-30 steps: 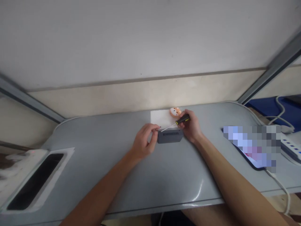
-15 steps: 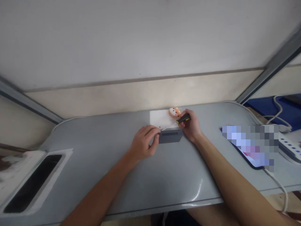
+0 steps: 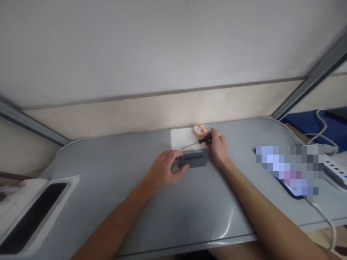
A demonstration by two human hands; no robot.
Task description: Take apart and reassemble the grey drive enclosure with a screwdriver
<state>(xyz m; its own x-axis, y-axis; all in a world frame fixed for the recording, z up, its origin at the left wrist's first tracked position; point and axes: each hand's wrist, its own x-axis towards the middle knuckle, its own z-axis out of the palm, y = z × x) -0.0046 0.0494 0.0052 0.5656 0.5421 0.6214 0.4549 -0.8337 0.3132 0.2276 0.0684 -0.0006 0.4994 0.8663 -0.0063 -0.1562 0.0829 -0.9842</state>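
A small dark grey box (image 3: 193, 159) with a row of vent slots lies on the grey table (image 3: 173, 209). My left hand (image 3: 164, 168) grips its left end, thumb under, fingers over the top. My right hand (image 3: 217, 147) is closed round a screwdriver (image 3: 200, 141) with a black and yellow handle. Its thin shaft points left, above the box and over a white sheet (image 3: 181, 139). A small orange and white figure (image 3: 199, 130) sits on the sheet just behind the screwdriver handle.
A phone with a blurred screen (image 3: 290, 169) lies at the right, with a white cable (image 3: 325, 216) running off the table edge. A white power strip (image 3: 334, 168) is at far right. A white tray with a dark opening (image 3: 32, 213) sits at left. A wall panel (image 3: 162, 108) stands behind the table.
My left hand has shifted from pinching at the box's top left corner to gripping its left end. The screwdriver tip has lifted off the box, back over the white sheet.
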